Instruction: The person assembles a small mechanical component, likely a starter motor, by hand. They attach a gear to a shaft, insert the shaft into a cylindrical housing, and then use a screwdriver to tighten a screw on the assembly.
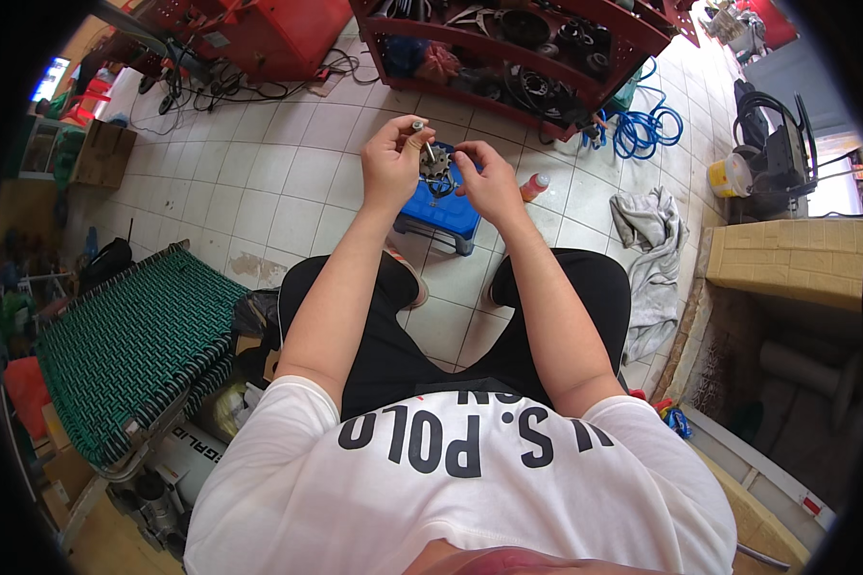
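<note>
Above a small blue stool (pixel 455 213), my left hand (pixel 390 165) is closed around a thin metal rod (pixel 420 128) with a thicker round head, its shaft slanting down. Just beside the rod's lower part is a dark grey toothed metal part (pixel 436 165), like a small sprocket. My right hand (pixel 490 182) has its thumb and fingers curled at the right edge of this toothed part. A dark ring-shaped piece (pixel 440 188) shows just below it, over the stool top. The far side of the toothed part is partly hidden by my fingers.
A pinkish-red bottle (pixel 535 187) stands right of the stool. Ahead is a red shelf cart (pixel 508 57) full of metal parts. A blue hose (pixel 647 129) and grey cloth (pixel 647 240) lie on the right floor. A green woven seat (pixel 134 345) is at left.
</note>
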### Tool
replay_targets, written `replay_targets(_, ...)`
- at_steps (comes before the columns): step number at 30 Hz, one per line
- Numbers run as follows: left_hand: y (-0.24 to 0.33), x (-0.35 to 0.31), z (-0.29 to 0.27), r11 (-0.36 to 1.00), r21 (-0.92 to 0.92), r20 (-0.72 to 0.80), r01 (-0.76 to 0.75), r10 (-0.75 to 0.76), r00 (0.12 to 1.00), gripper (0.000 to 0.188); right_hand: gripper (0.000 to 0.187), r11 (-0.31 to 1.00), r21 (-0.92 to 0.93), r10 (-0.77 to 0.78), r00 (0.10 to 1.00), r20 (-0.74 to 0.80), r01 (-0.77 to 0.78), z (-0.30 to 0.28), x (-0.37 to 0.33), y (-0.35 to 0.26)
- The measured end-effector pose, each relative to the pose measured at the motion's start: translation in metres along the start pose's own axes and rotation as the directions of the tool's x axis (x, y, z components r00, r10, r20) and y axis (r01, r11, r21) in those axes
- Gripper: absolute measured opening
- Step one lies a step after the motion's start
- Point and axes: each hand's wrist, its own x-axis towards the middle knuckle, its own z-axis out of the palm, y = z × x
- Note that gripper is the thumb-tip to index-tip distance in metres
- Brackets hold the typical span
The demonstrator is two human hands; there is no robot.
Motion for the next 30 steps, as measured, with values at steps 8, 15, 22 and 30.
replay_targets(8, 0.002, 0.001, -0.001, 1.000, 0.022, -0.010, -0.018, 0.018, 1.000, 0.014, 0.028, 0.993, 0.065, -0.092, 0.995, -0.045, 0.095, 0.003, 0.001, 0.006)
replay_targets(15, 0.003, 0.001, -0.001, 0.999, 0.006, -0.051, 0.046, -0.046, 0.998, 0.017, 0.027, 0.987, 0.106, -0.112, 0.993, -0.047, 0.117, 0.005, -0.003, 0.000)
replay_targets(22, 0.004, 0.003, -0.003, 0.995, -0.036, -0.114, 0.093, -0.097, 0.989, 0.018, 0.021, 0.994, 0.107, -0.013, 1.000, 0.026, 0.010, 0.007, -0.008, -0.010)
replay_targets(30, 0.004, 0.005, -0.003, 0.997, -0.023, -0.096, 0.076, -0.078, 0.992, 0.018, 0.033, 0.979, -0.093, -0.191, 0.975, -0.114, 0.181, 0.002, 0.006, 0.014)
